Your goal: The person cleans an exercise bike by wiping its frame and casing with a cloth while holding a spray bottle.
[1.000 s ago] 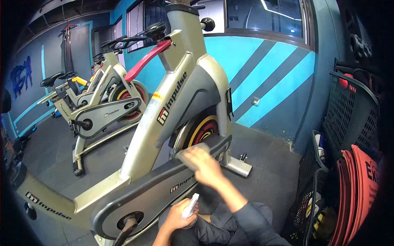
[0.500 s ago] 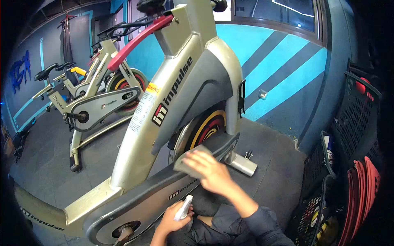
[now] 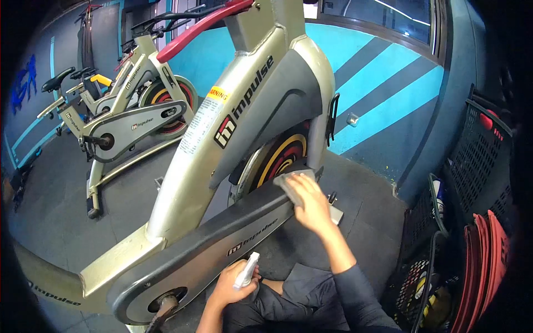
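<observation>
A spin bike (image 3: 194, 161) fills the middle of the head view, with a long grey chain guard (image 3: 205, 261) low along its side. My right hand (image 3: 312, 205) presses a grey cloth (image 3: 291, 187) onto the far right end of the guard, beside the flywheel (image 3: 277, 161). The fingers lie over the cloth, and part of it hangs out to their left. Below the guard, near my lap, my left hand (image 3: 236, 286) is wrapped around a bottle with a white spray head (image 3: 247, 270). Most of the bottle is hidden by the hand.
More spin bikes (image 3: 133, 122) stand at the left. On the right are black plastic baskets (image 3: 477, 155) and a stack of red flat pieces (image 3: 483, 266). A blue striped wall (image 3: 383, 83) is behind the bike. The crank (image 3: 166, 308) sticks out at lower left.
My right hand has slid the cloth to the right and up along the chain guard, towards its far end. My left hand holds the spray bottle in nearly the same place. The view has shifted slightly.
</observation>
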The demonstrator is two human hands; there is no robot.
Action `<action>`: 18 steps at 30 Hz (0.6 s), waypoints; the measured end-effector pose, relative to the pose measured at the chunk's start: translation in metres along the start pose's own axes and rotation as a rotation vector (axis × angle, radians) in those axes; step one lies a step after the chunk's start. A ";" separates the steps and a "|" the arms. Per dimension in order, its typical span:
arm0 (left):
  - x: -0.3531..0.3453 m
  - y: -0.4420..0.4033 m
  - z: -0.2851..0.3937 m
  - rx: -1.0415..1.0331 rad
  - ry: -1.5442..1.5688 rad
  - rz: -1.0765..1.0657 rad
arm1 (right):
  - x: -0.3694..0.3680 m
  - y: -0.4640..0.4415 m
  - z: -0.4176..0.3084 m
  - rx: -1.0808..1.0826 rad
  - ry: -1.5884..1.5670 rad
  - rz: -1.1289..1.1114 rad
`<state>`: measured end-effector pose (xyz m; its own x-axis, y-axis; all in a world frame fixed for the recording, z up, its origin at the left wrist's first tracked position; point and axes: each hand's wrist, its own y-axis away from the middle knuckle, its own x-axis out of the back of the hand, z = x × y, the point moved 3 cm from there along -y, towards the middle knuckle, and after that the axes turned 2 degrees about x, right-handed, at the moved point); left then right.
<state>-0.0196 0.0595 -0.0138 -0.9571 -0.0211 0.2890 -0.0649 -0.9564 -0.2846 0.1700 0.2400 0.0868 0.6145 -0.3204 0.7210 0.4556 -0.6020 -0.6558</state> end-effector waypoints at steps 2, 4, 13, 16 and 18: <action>-0.002 -0.001 0.008 -0.044 -0.113 -0.024 | 0.004 0.004 -0.046 0.081 -0.010 -0.028; -0.001 -0.001 0.009 -0.039 -0.146 -0.035 | 0.004 0.009 -0.097 0.139 -0.043 -0.074; -0.005 0.007 -0.013 -0.072 -0.190 0.004 | 0.006 0.007 -0.163 0.408 -0.260 -0.103; -0.004 0.002 0.004 -0.042 -0.216 -0.051 | 0.011 0.000 -0.134 0.364 -0.162 -0.118; -0.004 -0.002 0.009 -0.025 -0.248 -0.070 | 0.014 -0.009 -0.099 0.227 -0.166 -0.189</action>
<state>-0.0128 0.0586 -0.0063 -0.8516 -0.0286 0.5235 -0.1389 -0.9505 -0.2778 0.1106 0.1688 0.1252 0.5933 -0.0844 0.8005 0.6918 -0.4549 -0.5607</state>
